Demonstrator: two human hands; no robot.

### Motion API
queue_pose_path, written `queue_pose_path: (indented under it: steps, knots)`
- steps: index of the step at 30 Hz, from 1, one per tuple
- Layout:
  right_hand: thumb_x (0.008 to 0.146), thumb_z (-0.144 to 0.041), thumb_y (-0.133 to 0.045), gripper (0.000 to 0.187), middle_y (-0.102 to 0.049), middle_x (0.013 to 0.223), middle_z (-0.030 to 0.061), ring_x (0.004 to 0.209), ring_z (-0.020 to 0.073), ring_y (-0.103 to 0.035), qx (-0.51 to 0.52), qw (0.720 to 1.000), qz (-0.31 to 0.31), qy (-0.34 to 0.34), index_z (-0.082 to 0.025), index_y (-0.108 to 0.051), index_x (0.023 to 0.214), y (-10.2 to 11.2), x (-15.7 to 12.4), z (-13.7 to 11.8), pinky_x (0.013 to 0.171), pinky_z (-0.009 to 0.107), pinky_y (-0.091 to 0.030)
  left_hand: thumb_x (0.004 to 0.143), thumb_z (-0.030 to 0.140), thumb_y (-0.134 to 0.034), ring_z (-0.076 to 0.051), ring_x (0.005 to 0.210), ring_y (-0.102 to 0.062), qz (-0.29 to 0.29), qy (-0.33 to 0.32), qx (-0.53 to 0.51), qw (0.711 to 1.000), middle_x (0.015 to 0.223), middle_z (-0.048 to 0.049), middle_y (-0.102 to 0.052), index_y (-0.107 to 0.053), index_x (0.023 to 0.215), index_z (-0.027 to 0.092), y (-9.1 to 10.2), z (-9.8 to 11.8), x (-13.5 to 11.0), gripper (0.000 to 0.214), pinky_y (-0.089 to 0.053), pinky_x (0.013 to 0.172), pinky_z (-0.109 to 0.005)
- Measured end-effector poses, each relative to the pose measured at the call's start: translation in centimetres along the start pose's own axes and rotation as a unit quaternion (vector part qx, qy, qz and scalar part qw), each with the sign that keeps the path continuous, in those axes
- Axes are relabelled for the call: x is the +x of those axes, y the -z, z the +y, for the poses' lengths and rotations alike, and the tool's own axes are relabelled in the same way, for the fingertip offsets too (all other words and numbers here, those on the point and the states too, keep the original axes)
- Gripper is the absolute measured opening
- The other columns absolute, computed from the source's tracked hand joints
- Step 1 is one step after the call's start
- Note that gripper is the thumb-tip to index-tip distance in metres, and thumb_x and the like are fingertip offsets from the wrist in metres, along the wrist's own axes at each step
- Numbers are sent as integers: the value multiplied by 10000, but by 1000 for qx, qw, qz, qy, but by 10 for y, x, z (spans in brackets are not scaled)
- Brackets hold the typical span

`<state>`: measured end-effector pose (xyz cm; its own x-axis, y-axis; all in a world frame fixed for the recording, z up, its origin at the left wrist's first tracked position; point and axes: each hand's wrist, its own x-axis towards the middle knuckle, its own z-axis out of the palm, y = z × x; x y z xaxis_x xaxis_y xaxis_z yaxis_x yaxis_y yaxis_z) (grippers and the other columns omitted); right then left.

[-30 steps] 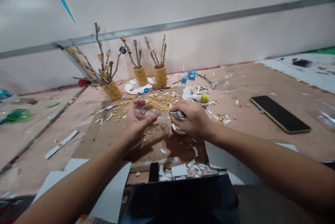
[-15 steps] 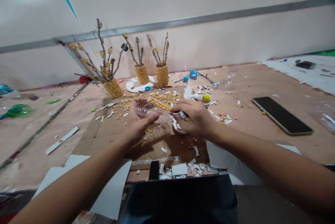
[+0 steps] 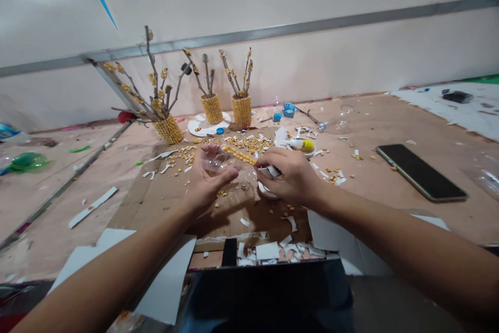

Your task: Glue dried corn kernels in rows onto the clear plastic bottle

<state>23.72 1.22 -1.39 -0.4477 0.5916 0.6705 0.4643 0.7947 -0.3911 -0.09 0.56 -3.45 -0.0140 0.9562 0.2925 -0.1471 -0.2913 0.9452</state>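
Observation:
My left hand (image 3: 206,180) is wrapped round a clear plastic bottle piece (image 3: 215,164), lying on its side above the cardboard. Along its upper side runs a band of yellow corn kernels (image 3: 239,155). My right hand (image 3: 290,174) is pinched closed at the right end of that band; a small whitish and dark object shows under its fingers, too hidden to name. Just behind the right hand lies a white glue bottle (image 3: 302,144) with a yellow label. Loose kernels (image 3: 253,143) are heaped beyond the bottle piece.
Three kernel-covered pots with twigs, the left one (image 3: 168,130) tilted, stand at the back. A phone (image 3: 423,172) lies at right. White scraps (image 3: 267,251) litter the cardboard (image 3: 156,208) near the front edge. A green plastic bottle piece (image 3: 29,162) is at far left.
Almost nothing differs. My right fingers have shifted very slightly at the end of the kernel band, and the bottle piece stays in my left hand.

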Motion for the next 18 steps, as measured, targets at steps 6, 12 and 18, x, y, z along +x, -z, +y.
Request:
queue_pose_path:
  steps: [6,12,18]
  knots:
    - [947,-233,-655,113,-760,882,64,788,189,-697,18,1000,-3,-17,-190,-760,947,0,1,-3,728,318,-510,669,418,-1033,-219,1027,-665,-7,10,15,1000,1145,-33,-611,-560,1190,309,-1,4,0,712,-673,876,-397]
    - [951,-252,-642,144,-709,754,25,664,160,-603,53,991,83,-91,-207,-692,824,6,11,4,678,312,-468,700,398,-1014,-262,1154,-691,-26,-9,33,999,1219,-71,-675,-599,1240,288,0,5,8,690,-680,895,-422]
    - [931,-155,-603,149,-785,936,69,824,200,-670,-93,938,-48,-330,-184,-746,963,15,24,46,762,304,-453,709,317,-997,-318,1250,-706,-53,-10,141,989,1304,-132,-718,-600,1358,257,7,-6,17,763,-622,1034,-551]
